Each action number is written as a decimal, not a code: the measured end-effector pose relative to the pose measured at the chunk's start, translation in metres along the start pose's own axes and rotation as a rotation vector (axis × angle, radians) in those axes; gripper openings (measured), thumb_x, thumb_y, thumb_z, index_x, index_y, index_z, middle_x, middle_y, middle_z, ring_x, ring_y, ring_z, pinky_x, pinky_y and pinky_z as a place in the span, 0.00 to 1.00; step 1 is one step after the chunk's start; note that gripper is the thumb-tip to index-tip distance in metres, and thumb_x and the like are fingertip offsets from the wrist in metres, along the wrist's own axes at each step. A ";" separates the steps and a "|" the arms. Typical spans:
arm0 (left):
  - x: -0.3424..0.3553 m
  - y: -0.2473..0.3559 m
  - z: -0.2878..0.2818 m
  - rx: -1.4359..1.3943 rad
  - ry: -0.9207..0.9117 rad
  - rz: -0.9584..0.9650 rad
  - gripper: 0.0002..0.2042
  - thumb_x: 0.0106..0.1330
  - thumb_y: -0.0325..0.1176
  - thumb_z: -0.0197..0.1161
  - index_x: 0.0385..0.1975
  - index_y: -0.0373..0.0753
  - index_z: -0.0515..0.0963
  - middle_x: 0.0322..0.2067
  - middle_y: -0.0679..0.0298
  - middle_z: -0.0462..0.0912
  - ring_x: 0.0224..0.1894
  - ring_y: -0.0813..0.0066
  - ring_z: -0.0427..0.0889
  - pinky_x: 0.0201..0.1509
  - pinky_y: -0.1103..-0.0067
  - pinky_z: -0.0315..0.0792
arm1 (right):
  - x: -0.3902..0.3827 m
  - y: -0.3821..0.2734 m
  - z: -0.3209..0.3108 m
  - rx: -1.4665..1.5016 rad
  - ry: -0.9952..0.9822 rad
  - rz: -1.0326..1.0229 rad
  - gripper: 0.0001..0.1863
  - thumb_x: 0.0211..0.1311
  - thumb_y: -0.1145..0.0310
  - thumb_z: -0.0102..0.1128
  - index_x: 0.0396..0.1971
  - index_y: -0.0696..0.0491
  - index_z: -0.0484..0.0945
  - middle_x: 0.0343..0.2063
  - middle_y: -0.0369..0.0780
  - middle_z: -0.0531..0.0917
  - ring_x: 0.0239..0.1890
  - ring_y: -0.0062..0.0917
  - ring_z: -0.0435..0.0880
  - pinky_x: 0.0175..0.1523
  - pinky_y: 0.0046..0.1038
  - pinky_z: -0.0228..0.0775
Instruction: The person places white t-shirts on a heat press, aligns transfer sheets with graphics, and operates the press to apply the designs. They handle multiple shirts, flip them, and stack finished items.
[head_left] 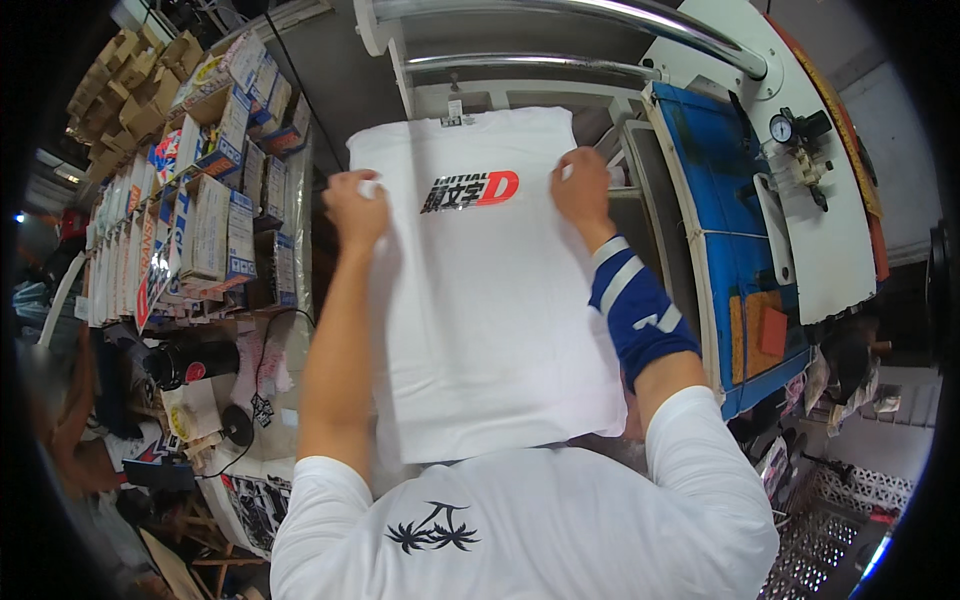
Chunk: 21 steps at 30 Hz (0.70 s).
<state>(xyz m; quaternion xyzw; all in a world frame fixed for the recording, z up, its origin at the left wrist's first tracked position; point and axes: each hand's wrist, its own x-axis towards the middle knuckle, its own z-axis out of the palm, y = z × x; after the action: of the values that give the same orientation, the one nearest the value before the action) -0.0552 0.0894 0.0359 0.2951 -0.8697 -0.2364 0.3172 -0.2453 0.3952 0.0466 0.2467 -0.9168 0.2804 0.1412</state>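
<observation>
A white T-shirt (490, 310) with a black and red print on its chest is spread flat in front of me, its neck end away from me. My left hand (357, 208) is closed on the shirt's left edge, level with the print. On the opposite edge, my right hand (581, 190) pinches the fabric between thumb and fingers. A small label (454, 112) shows at the collar. The support beneath the shirt is mostly hidden by it.
Chrome bars (560, 62) of a white-framed machine cross beyond the shirt. To the right lies a blue panel (730, 200) with an orange-brown pad (757, 335), beside a pressure gauge (781, 128). Cardboard boxes (205, 240) are stacked on the left, above a cluttered bench.
</observation>
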 end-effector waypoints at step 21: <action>0.001 -0.083 -0.027 -0.764 -0.188 -0.598 0.16 0.70 0.36 0.67 0.50 0.31 0.83 0.41 0.66 0.87 0.40 0.81 0.80 0.45 0.83 0.73 | 0.008 0.081 -0.034 0.530 -0.078 0.647 0.20 0.66 0.63 0.65 0.53 0.59 0.81 0.46 0.44 0.86 0.47 0.32 0.84 0.52 0.31 0.75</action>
<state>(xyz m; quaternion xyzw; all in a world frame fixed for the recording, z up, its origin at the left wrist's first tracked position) -0.0069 0.0234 0.0051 0.3718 -0.6231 -0.6445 0.2412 -0.2914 0.4706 0.0413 -0.0157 -0.8478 0.5269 -0.0573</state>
